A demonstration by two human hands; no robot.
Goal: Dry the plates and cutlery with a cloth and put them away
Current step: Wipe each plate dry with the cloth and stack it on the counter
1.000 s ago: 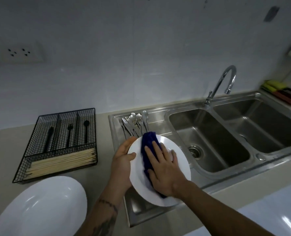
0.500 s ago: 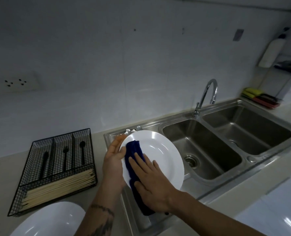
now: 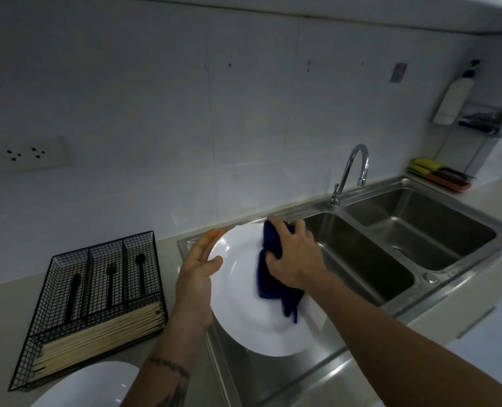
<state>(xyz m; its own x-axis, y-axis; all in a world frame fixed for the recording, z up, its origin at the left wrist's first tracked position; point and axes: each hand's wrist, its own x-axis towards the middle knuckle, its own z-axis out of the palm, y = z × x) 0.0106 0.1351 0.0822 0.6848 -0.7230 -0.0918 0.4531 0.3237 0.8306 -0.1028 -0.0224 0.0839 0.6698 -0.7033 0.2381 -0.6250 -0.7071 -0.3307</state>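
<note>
We read no brand or writing anywhere. We count two round white plates: one (image 3: 243, 304) held tilted over the steel draining board at 6 o'clock of the view, another (image 3: 88, 386) on the beige tabletop (image 3: 5, 312) at 7 o'clock. Our left hand (image 3: 198, 274) grips the held plate's rim, thumb on its face. Our right hand (image 3: 295, 257) has its fingers curled round the dark blue cloth (image 3: 270, 277), pressing it on that plate. The black wire cutlery tray (image 3: 97, 301) at 8 o'clock holds three black utensils, one per compartment, and a bundle of pale chopsticks (image 3: 97, 333). The double stainless steel sink (image 3: 390, 248) lies at 3 o'clock.
</note>
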